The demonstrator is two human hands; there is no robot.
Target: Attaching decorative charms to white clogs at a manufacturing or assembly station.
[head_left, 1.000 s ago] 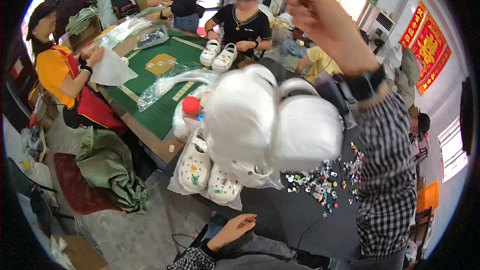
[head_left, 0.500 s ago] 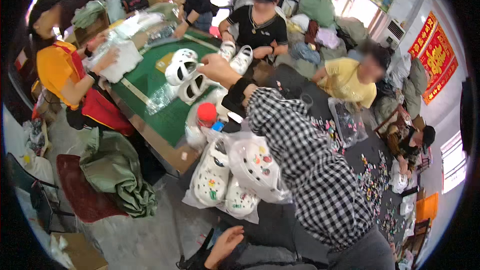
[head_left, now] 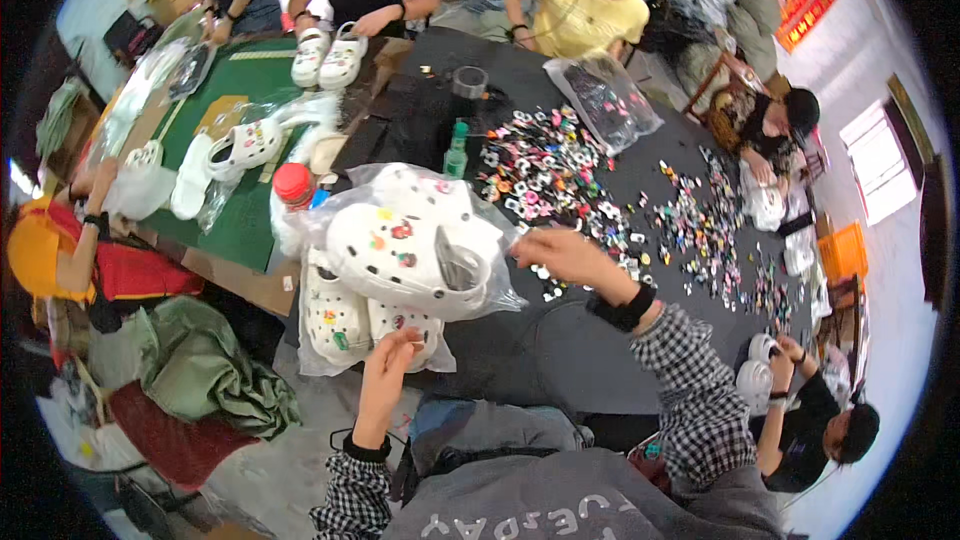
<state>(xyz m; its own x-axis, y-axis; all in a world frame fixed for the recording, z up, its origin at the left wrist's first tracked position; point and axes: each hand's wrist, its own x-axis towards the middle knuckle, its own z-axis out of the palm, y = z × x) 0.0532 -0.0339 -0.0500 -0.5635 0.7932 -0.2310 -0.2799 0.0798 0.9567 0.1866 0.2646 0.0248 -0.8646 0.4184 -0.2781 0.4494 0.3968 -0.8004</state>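
White clogs with colourful charms, in clear bags, are stacked at the near left of the black table. The top bagged clogs (head_left: 385,250) lie tilted over the lower bagged clogs (head_left: 335,312). My right hand (head_left: 572,260) pinches the right edge of the clear plastic bag around the top clogs. Closed at the fingertips, my left hand (head_left: 385,380) is in front of the lower clogs; what it pinches, if anything, is too small to tell. Behind the stack stand a red-lidded jar (head_left: 294,186) and a green bottle (head_left: 456,150).
Loose charms (head_left: 560,175) spread over the black table (head_left: 590,350). A clear bag of charms (head_left: 605,105) and a cup (head_left: 470,82) lie farther back. White clogs (head_left: 250,145) rest on the green table (head_left: 255,230). Several people work around the tables.
My right hand has left the white clogs on the green table and come back to the bagged clogs. My left hand has risen to the stack, its fingers closing. The view has swung right.
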